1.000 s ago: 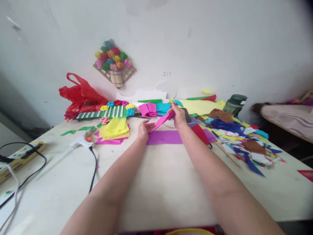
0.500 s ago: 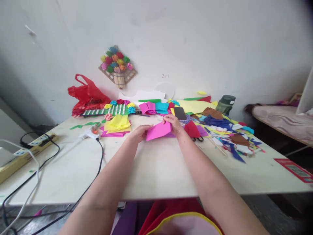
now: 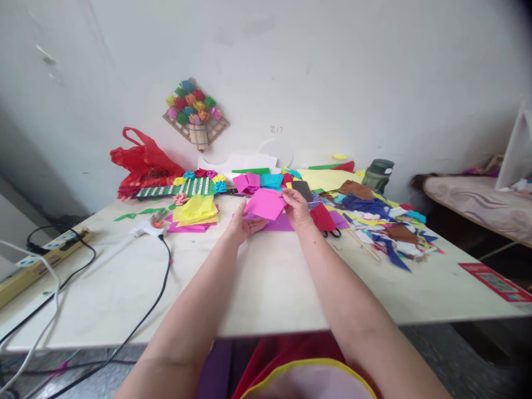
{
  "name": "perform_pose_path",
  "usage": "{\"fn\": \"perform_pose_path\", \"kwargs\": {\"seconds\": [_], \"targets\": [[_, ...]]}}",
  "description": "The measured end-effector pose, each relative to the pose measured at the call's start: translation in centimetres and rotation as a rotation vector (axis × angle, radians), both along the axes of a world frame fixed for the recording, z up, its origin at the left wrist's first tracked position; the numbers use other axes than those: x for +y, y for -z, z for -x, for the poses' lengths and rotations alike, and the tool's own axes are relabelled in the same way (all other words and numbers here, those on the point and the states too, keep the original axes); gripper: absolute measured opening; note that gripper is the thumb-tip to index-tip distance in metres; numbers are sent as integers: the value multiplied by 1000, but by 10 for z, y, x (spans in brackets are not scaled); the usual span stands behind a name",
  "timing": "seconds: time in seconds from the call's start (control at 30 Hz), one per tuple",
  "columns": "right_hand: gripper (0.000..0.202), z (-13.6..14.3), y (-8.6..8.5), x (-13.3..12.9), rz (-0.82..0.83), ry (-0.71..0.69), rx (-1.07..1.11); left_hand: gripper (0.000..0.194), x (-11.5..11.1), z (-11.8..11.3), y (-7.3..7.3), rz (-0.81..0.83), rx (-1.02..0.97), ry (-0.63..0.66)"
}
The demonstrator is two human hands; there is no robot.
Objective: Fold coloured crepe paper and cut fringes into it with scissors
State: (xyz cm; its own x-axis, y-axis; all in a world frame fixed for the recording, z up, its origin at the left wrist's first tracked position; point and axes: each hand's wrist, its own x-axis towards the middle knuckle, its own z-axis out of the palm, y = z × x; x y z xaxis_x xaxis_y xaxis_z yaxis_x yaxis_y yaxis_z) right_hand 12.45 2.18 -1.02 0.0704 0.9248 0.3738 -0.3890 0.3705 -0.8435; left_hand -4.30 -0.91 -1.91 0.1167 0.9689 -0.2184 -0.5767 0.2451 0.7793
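Note:
A pink sheet of paper (image 3: 266, 204) is held up over the table, its right corner pinched by my right hand (image 3: 296, 206). At the sheet's lower left is my left hand (image 3: 246, 223), palm turned up, thumb and fingers apart. Purple paper (image 3: 279, 223) lies on the table behind and below the hands. Just right of my right hand is a red paper piece (image 3: 322, 217). A dark phone (image 3: 301, 190) rests behind that hand.
Yellow sheets (image 3: 196, 210) and a white glue gun (image 3: 150, 227) with a cord lie left. Paper scraps (image 3: 401, 234) and a green bottle (image 3: 377, 175) are at the right. A red bag (image 3: 145, 158) stands back left; a power strip (image 3: 45, 266) sits at the left edge.
My left hand has opened and lies slightly lower beside the pink sheet. The sheet has turned and is now held by my right hand at its corner. The view has shifted slightly.

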Motion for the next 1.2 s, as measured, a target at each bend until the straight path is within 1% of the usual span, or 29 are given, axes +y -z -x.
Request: {"fn": "perform_pose_path", "kwargs": {"seconds": [0.07, 0.1, 0.17, 0.23, 0.27, 0.33, 0.4, 0.43, 0.47, 0.53, 0.6, 0.67, 0.77, 0.87, 0.93, 1.0, 1.07, 1.13, 1.17, 1.2], "targets": [[28, 5, 0, -1, -17, 3, -42, 61, -3, -4, -1, -10, -37, 27], [28, 8, 1, -2, -29, -6, -69, 56, -3, -6, -2, -39, -55, -3], [27, 13, 5, -3, -62, -42, -132, 40, -1, -10, 0, -116, -80, -131], [28, 17, 9, -3, -99, -74, -209, 31, 4, -11, 4, -135, -79, -269], [30, 18, 11, -3, -111, -77, -248, 29, 6, -10, 6, -138, -75, -313], [42, 18, 14, -1, -108, -40, -305, 28, 10, -5, 11, -183, -71, -346], [53, 16, 17, 1, -55, 19, -321, 26, 11, 1, 15, -249, -55, -322], [56, 15, 17, 2, -3, 20, -315, 26, 10, 4, 16, -274, -43, -296], [56, 15, 18, 2, 60, -9, -302, 26, 9, 5, 17, -288, -30, -264], [51, 15, 20, 3, 193, -119, -261, 28, 7, 7, 17, -296, -7, -198], [45, 16, 20, 3, 276, -230, -206, 31, 4, 7, 18, -304, 5, -142], [39, 17, 20, 2, 280, -286, -152, 31, 4, 7, 19, -323, 12, -97], [32, 17, 20, 1, 284, -306, -155, 32, 5, 6, 22, -356, 11, -79], [27, 16, 22, 1, 356, -286, -225, 33, 9, 5, 26, -365, 9, -128], [25, 17, 24, 3, 363, -245, -208, 34, 11, 4, 27, -360, 10, -167], [23, 17, 26, 5, 332, -182, -156, 33, 11, 5, 25, -325, 21, -189], [24, 15, 26, 6, 295, -128, -134, 28, 11, 9, 20, -259, 42, -188], [26, 13, 25, 6, 264, -111, -149, 22, 10, 17, 14, -199, 56, -172], [27, 12, 24, 5, 251, -113, -167, 24, 9, 21, 11, -195, 53, -164], [28, 11, 23, 4, 241, -119, -191, 30, 9, 26, 9, -183, 60, -126]]}}
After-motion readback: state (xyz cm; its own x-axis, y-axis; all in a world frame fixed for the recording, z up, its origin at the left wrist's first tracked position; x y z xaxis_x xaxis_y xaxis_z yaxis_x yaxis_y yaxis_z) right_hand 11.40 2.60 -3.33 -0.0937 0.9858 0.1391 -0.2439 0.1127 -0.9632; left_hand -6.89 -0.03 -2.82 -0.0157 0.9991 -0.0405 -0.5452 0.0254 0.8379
